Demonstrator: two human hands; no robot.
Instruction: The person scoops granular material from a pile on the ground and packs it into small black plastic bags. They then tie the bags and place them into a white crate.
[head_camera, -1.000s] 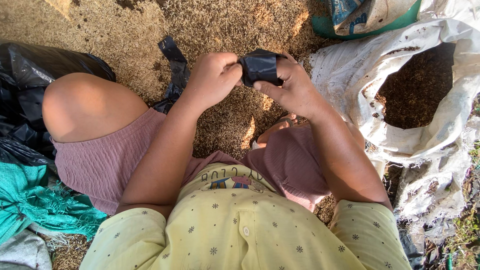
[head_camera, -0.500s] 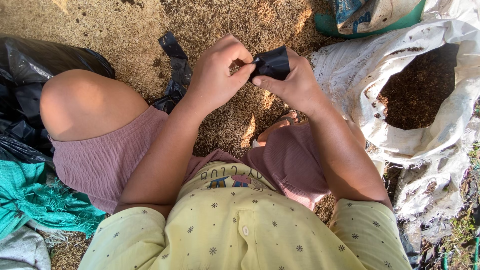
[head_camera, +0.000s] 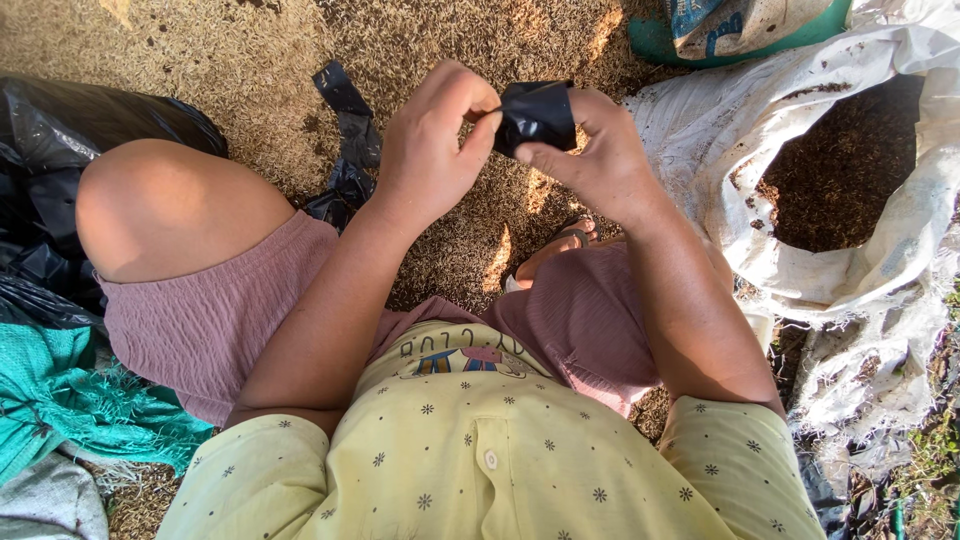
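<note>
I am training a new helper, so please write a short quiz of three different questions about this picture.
1. True or false: both hands touch the small black plastic bag.
2. Which side of the person is the open white sack on? A) left B) right
3. Fill in: the loose strip of black plastic lies on the ground beside the ____ hand.

Key:
1. True: the left hand pinches its edge and the right hand holds it from below.
2. B
3. left
</note>
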